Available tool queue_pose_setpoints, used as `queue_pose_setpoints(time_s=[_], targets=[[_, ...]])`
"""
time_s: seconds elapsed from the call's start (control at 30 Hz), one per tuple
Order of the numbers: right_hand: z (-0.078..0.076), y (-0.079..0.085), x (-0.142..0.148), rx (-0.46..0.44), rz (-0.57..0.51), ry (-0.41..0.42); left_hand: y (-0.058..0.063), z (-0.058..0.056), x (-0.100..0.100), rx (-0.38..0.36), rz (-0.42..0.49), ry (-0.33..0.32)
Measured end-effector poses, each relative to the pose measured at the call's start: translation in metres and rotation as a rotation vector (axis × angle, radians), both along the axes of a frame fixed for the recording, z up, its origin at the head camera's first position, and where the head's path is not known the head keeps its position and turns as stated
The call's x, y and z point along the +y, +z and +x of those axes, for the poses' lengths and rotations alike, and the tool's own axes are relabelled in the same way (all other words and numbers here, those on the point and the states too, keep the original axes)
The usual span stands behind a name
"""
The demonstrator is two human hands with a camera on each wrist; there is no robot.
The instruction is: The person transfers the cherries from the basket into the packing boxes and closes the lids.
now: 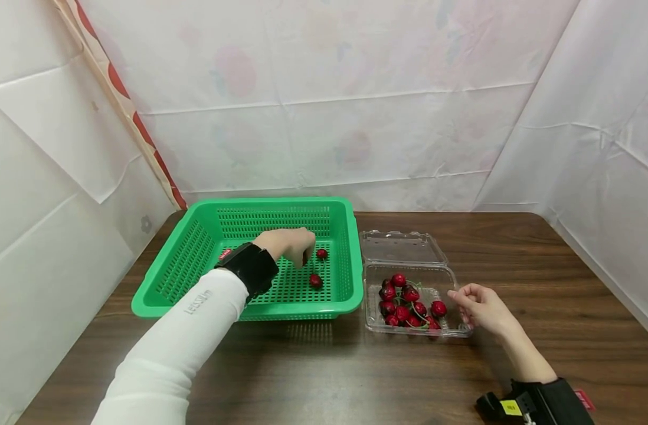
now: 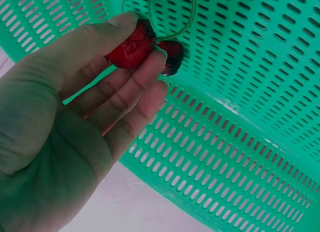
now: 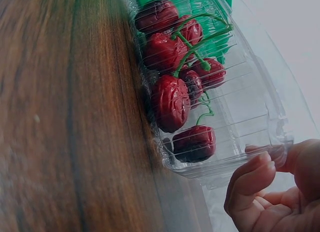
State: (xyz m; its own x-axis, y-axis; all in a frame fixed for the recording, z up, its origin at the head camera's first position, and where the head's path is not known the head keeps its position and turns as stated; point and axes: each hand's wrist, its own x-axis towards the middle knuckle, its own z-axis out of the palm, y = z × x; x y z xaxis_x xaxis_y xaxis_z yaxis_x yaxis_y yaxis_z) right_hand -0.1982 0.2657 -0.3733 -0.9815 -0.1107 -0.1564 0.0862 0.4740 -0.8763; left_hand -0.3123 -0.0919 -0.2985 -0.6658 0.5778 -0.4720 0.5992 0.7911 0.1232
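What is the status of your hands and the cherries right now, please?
Left hand pinching a cherry inside green basket. Right hand holding clear container by its edge. More cherries in container and basket. Lid open, nothing visibly blocking either hand.

white sleeve [image 1: 180, 342], black wristbands [image 1: 254, 267]

basket [image 1: 303, 310]: plastic | container [image 1: 431, 287]: glossy plastic | cherries [image 1: 402, 313]: glossy, wrinkled | table [image 1: 324, 383]: wood-grained

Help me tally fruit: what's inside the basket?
Two cherries lie in the basket, and the left hand holds at least one more there. That hand, wristband and sleeve cover part of it; anything beneath cannot be seen.
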Motion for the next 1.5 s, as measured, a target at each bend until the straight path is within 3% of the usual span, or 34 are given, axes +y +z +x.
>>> queue_pose_setpoints(time_s=[0.5,0.8,1.03,1.27,1.5], targets=[[-0.001,0.0,0.0,-0.001,0.005,-0.011,0.012,0.001,-0.001,0.033,0.054,-0.021],[-0.002,-0.001,-0.002,0.002,-0.013,0.005,0.024,0.0,-0.003,0.033,0.113,-0.075],[-0.002,-0.001,-0.001,0.0,0.004,-0.002,0.029,0.001,-0.002,0.037,0.13,-0.055],[-0.003,-0.002,-0.001,0.003,0.011,-0.004,0.038,0.006,0.001,0.038,0.159,-0.044],[-0.003,-0.002,0.0,0.005,0.025,-0.008,0.053,0.014,0.001,0.087,0.228,-0.068]])
